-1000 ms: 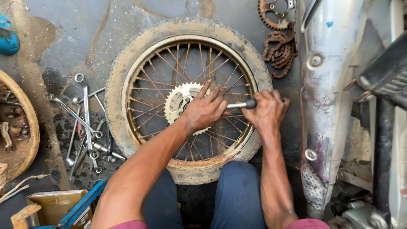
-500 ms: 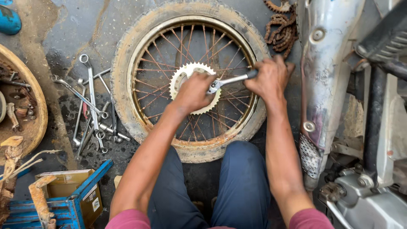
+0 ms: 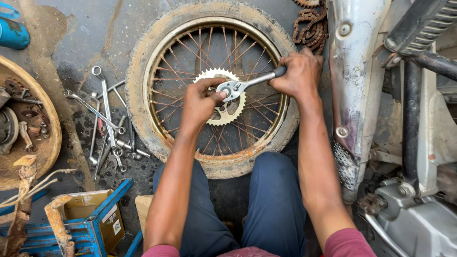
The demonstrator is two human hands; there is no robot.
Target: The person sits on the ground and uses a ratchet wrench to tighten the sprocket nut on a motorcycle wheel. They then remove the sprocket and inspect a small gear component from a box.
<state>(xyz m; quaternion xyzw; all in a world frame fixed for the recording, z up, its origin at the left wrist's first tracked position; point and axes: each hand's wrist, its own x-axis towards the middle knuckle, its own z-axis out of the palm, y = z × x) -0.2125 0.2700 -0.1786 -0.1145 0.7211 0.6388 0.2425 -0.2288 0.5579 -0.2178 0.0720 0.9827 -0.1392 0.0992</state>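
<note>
Head camera is looking down at a dirty, wet grey floor (image 3: 85,43) in a repair shop. A spoked wheel (image 3: 214,85) with a muddy tyre is lying flat on the floor, near the middle, just in front of the person's knees. A toothed sprocket (image 3: 228,114) is sitting at its centre. The left hand (image 3: 200,102) is pressing on the head of a silver ratchet wrench (image 3: 238,86), fingers bent over it. The right hand (image 3: 297,74) is wrapping tight around the wrench handle. Loose spanners (image 3: 107,123) are lying on the floor left of the wheel. A rusty chain (image 3: 312,26) is lying by the far right side. A motorbike (image 3: 381,119) is standing at the right edge. Since a moment ago, the wrench handle is swinging up and away, and the right hand is moving with it.
</note>
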